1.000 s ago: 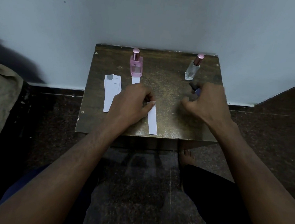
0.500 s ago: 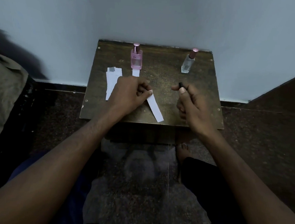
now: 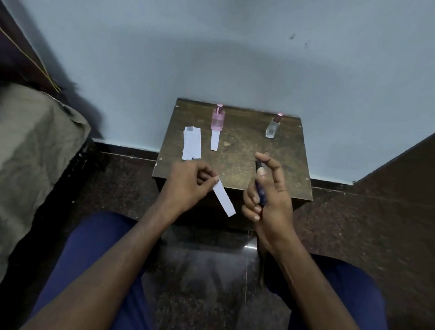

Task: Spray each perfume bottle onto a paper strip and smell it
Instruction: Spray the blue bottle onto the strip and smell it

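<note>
1. As you sit facing the small table [image 3: 283,170], your knees in blue trousers [image 3: 94,259] fill the bottom of the view, with dark speckled floor [image 3: 202,280] between them.
2. Your left hand [image 3: 187,186] hovers over the near left edge of the table; its fingers are curled and the thumb and forefinger pinch the top end of a white paper strip [image 3: 223,200], which slants down and to the right, off the table.
3. Your right hand [image 3: 270,195] is just beside the strip, palm turned toward it. Its lower fingers and thumb curl round a slim dark blue bottle [image 3: 260,191], held upright; the forefinger is raised over the bottle's black top, though whether it presses down is unclear.
4. Farther back on the left side of the table lies a small stack of white paper strips [image 3: 192,147].
5. Just right of the stack, a single strip [image 3: 215,141] lies flat, its far end touching the base of a pink bottle [image 3: 218,120] standing upright near the back edge.
6. A clear bottle [image 3: 272,127] with a pinkish cap stands upright at the back right, well apart from the pink one.
7. Behind the table rises a pale blue wall [image 3: 220,48]; a bed with an olive cover [image 3: 17,149] sits on your left.
</note>
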{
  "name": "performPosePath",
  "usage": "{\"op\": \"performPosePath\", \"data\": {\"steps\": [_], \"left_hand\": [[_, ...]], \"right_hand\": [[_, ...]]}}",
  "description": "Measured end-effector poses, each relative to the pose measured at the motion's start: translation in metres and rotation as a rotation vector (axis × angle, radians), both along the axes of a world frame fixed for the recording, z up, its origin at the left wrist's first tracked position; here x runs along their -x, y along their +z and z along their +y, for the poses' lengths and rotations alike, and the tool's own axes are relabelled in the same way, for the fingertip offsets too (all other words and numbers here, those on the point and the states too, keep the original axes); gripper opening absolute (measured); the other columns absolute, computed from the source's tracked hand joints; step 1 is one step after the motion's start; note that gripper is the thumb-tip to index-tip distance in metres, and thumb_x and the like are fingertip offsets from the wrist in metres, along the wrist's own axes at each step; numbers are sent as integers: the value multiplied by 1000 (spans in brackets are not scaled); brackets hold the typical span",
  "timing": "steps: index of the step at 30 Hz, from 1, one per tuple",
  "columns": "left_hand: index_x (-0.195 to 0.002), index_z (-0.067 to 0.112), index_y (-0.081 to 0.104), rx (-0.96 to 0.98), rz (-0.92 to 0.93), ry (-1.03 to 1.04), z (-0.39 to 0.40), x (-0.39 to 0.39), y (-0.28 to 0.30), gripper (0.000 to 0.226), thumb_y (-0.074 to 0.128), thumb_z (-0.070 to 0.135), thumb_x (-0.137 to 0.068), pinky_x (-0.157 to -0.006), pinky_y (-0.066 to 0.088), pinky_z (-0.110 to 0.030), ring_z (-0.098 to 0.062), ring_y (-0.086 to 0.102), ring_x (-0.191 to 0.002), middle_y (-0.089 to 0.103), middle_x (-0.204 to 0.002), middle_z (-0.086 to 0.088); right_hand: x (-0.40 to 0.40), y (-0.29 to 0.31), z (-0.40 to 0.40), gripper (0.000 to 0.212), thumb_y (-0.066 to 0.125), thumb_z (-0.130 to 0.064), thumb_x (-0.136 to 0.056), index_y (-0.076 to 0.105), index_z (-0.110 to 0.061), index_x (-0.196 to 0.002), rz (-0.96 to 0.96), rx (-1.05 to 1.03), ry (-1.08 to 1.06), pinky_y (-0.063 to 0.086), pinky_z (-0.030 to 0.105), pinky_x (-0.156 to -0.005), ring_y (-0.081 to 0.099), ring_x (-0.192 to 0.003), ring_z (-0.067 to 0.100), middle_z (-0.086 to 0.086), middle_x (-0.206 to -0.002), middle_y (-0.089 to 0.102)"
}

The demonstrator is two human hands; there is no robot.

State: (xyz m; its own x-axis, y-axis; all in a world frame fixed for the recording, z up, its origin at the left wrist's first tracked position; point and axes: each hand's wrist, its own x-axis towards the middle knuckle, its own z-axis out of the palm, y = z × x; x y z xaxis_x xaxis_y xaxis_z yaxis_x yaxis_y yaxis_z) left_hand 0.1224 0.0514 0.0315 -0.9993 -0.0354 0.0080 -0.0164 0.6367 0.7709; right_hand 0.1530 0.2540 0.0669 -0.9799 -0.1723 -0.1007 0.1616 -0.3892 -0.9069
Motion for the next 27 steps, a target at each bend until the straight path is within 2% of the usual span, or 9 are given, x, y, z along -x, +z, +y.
{"op": "performPosePath", "data": {"steps": [2, 3, 5, 8, 10, 14, 18, 21, 27], "left_hand": [[-91, 24, 83, -8, 28, 53, -1, -26, 15, 1, 84, 24, -90, -65, 50, -5, 10, 70, -74, 75, -75, 17], [-91, 26, 83, -23, 42, 84, -3, -39, 23, 2, 84, 25, -89, -67, 51, -5, 9, 70, -75, 76, -76, 17], [-92, 27, 84, -44, 71, 141, -10, -58, 36, 3, 84, 27, -89, -68, 52, -5, 8, 71, -75, 76, -77, 17], [-92, 27, 84, -11, 126, 197, -24, -79, 51, 3, 84, 27, -89, -68, 53, -5, 5, 72, -73, 75, -74, 16], [-91, 26, 83, 19, 143, 214, -28, -89, 57, 2, 84, 26, -89, -68, 53, -5, 4, 72, -72, 75, -73, 16], [-93, 24, 83, 64, 167, 215, -23, -99, 61, 4, 82, 26, -90, -70, 59, -13, 3, 72, -67, 76, -74, 14], [-94, 23, 83, 64, 137, 182, -3, -102, 53, 5, 83, 26, -90, -67, 55, -8, 6, 71, -67, 74, -72, 16], [-93, 24, 83, 80, 113, 177, 0, -100, 50, 6, 83, 28, -89, -66, 53, -7, 7, 70, -66, 74, -71, 17], [-91, 26, 83, 102, 105, 190, 3, -83, 52, 5, 82, 31, -89, -68, 57, -13, 8, 68, -64, 72, -70, 18]], "right_hand": [[-27, 20, 8, 27, 53, -22, -111, 61, -31, -135, 261, -517, -147, 29, 25, -43, 33, -49, 15, 1, -61, 39], [-41, 28, 13, 28, 56, -22, -109, 62, -30, -135, 388, -703, -224, 31, 25, -44, 36, -48, 14, 0, -61, 42], [-68, 38, 18, 27, 57, -18, -108, 64, -20, -134, 549, -832, -330, 32, 19, -45, 40, -46, 10, -1, -59, 45], [-92, 32, 16, 28, 54, -20, -109, 62, -16, -136, 664, -911, -384, 34, 14, -48, 45, -48, 7, -11, -63, 46], [-92, 21, 13, 33, 52, -20, -108, 58, -19, -141, 697, -968, -319, 34, 9, -53, 44, -51, 2, -16, -66, 43], [-78, 11, 5, 34, 56, -13, -108, 60, -14, -141, 800, -999, -194, 35, 7, -60, 48, -57, 4, -11, -69, 52], [-75, 4, 11, 30, 55, -12, -106, 61, -11, -135, 822, -987, -224, 35, 1, -66, 51, -63, -14, -32, -87, 51], [-75, -3, 8, 26, 55, -14, -105, 60, -13, -130, 860, -981, -252, 35, -1, -67, 51, -68, -22, -19, -96, 60], [-56, -4, 8, 21, 56, -11, -105, 64, -6, -123, 904, -959, -308, 33, -3, -67, 50, -68, -23, -20, -94, 55]]}}
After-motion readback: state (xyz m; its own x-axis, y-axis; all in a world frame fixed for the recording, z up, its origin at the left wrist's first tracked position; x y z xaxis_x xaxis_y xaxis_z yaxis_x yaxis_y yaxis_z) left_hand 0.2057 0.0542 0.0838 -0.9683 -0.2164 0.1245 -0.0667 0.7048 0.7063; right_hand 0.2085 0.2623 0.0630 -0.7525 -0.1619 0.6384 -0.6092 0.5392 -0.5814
